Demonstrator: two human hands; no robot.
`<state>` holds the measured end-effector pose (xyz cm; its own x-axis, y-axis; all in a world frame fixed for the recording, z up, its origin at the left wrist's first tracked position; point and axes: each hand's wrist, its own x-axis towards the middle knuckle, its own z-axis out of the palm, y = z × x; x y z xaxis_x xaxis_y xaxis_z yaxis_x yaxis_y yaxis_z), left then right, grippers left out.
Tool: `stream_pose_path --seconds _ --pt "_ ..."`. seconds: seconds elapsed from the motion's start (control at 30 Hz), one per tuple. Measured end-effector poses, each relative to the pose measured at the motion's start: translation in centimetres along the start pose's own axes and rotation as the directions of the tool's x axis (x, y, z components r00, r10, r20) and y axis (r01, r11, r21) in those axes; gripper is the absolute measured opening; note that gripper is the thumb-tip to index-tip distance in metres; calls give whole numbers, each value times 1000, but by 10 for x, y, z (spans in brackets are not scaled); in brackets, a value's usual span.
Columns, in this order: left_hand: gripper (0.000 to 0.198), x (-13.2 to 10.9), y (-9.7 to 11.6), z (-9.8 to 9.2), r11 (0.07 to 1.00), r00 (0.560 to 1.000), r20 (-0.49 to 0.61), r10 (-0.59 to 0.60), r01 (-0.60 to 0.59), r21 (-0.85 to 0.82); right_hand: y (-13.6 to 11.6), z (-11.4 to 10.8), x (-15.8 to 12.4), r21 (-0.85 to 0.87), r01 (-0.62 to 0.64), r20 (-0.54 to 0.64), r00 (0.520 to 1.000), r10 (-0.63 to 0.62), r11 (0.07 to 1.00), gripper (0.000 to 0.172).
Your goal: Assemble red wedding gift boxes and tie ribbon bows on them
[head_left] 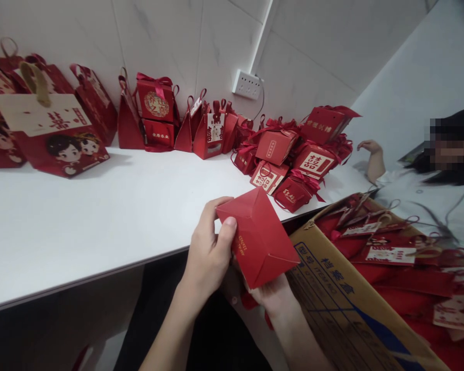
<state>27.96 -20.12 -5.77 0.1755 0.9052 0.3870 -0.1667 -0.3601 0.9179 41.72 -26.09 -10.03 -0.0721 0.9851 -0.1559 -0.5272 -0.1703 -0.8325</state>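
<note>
A red paper gift box [261, 237] with small gold print is held in front of me, just off the table's front edge. My left hand [212, 247] grips its left side, with the thumb pressed on the near face. From below, my right hand [268, 293] holds the same box; most of its fingers are hidden behind it. Creased triangular folds show on the face turned up to me. Beyond it on the table, a pile of red gift boxes [278, 147] with ribbons and white labels is nearest to my hands.
Along the wall on the white table [100, 221] stand several red gift boxes [156, 111] with loop handles. A cardboard carton [332, 288] full of red boxes is at my right. A power strip [247, 85] is on the wall. Another person's hand [370, 149] is raised at right.
</note>
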Motion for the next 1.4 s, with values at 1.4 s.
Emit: stream_pose_path --seconds 1.4 --pt "23 27 -25 7 857 907 -38 -419 381 -347 -86 -43 -53 -451 482 -510 551 -660 751 50"
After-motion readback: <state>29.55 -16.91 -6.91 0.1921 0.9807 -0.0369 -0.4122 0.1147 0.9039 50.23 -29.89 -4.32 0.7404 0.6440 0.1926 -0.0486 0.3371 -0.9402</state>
